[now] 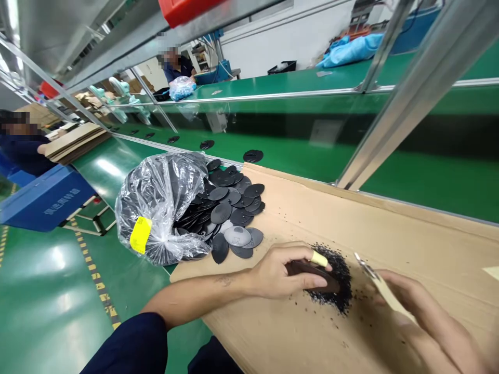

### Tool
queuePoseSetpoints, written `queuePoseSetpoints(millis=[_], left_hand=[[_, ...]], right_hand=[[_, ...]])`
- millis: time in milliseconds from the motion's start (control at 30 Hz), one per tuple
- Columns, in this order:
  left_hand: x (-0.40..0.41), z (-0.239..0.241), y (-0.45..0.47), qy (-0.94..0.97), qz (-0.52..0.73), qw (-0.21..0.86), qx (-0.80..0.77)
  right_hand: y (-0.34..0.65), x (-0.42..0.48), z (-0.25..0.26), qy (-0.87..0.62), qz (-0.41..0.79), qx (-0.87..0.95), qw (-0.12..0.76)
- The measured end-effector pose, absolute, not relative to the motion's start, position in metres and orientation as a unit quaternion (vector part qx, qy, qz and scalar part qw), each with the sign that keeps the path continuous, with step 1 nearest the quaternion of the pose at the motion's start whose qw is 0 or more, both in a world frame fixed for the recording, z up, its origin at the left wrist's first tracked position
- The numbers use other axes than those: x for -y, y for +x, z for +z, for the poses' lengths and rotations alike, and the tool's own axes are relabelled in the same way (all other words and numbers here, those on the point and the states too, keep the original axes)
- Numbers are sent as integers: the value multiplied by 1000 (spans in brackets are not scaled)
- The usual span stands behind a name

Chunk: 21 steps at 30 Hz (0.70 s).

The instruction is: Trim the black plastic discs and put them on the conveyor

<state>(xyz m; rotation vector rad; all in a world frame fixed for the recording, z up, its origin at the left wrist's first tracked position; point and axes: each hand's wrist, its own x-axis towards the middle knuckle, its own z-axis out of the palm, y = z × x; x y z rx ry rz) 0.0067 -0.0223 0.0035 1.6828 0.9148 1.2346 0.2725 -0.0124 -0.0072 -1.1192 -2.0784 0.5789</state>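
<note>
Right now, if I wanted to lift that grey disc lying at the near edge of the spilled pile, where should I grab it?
Take the grey disc by its near rim, coming from the bare cardboard sheet side. It lies flat on top of other black discs, so pinching its exposed edge looks easiest; the plastic bag crowds its far left.

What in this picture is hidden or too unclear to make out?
Head view:
- Dark piece under the left hand: fingers cover most of it, so its shape is unclear.
- Tool in the right hand: only a thin tip and pale handle show; its type is unclear.
- Marking on the grey disc: too small to read.
- Discs inside the plastic bag: glare and creases hide them.
- Yellow label: print illegible.
</note>
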Motion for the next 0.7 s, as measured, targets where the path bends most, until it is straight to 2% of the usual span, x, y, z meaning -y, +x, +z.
queuePoseSetpoints(millis=[267, 500, 700], left_hand=[[28, 2, 8, 701, 485, 375, -364], [30, 3, 14, 662, 534, 383, -361], [31, 3, 13, 640, 522, 414, -383]], right_hand=[[240, 28, 18, -335, 223, 849, 343], [244, 30, 12, -320, 199, 850, 367], [242, 28, 13, -316, 195, 854, 364]])
